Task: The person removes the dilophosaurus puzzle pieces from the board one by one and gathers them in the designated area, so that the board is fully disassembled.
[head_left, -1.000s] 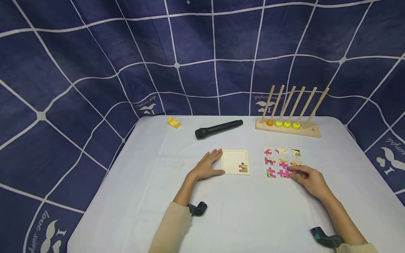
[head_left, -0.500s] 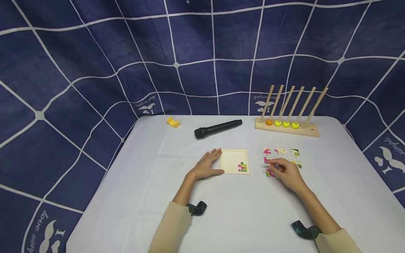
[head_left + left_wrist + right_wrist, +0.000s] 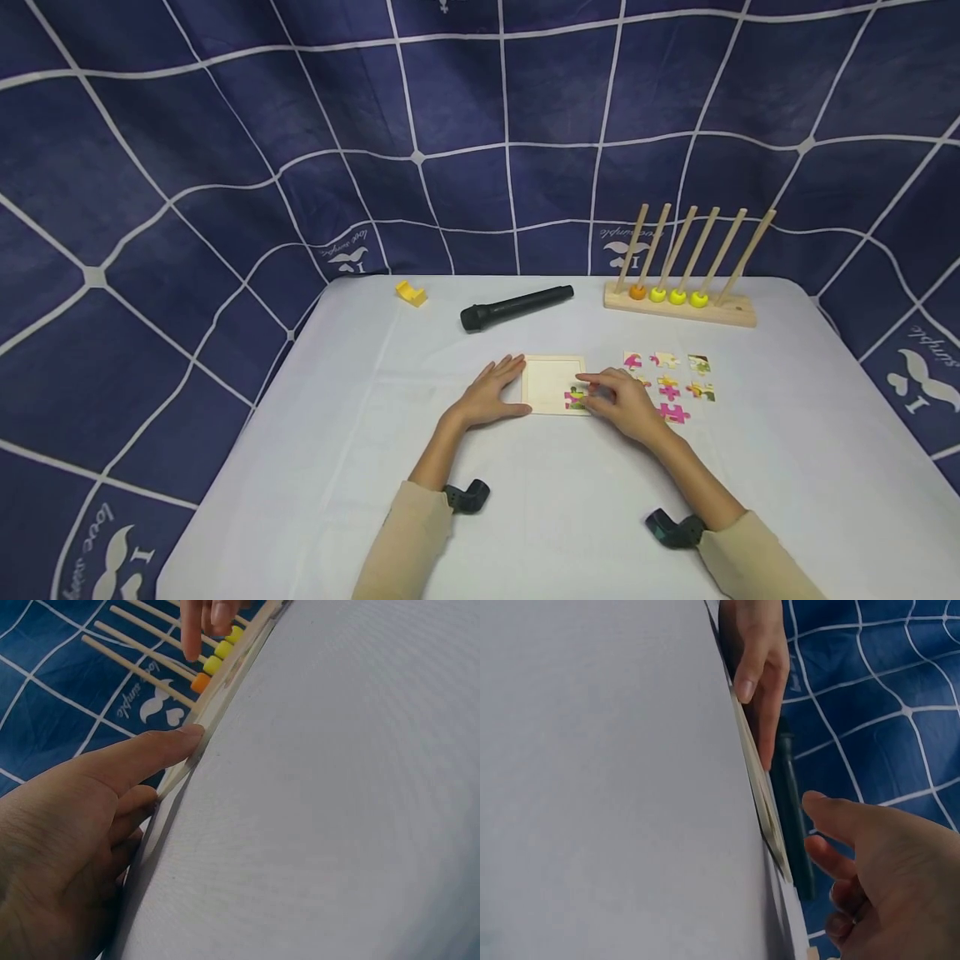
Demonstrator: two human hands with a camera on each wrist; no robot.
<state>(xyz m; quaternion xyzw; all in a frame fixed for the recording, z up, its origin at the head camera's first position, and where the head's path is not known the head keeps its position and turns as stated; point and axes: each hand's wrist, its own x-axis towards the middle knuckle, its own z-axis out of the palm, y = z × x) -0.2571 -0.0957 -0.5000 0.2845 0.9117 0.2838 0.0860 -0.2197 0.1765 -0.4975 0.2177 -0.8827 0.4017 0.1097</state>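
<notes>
In the head view, a shallow light wooden puzzle tray [image 3: 552, 360] lies mid-table. One pink and green jigsaw piece [image 3: 573, 398] sits in its lower right corner. My left hand [image 3: 486, 395] is spread along the tray's left side, thumb and fingertips touching its edge; the left wrist view shows the thumb [image 3: 193, 730] at the rim. Over the tray's right edge hovers my right hand [image 3: 626, 408], fingertips close to that piece. In the right wrist view, its thumb [image 3: 840, 814] and index finger stand apart, with nothing visible between them.
Several loose jigsaw pieces [image 3: 669, 390] lie right of the tray, some partly hidden by the right hand. Behind are a black microphone [image 3: 517, 308], a yellow block [image 3: 411, 292] and a wooden peg rack [image 3: 720, 311] with beads.
My right hand has travelled left from the loose pieces to the tray's right edge. My left hand stays on the tray, which has not visibly moved.
</notes>
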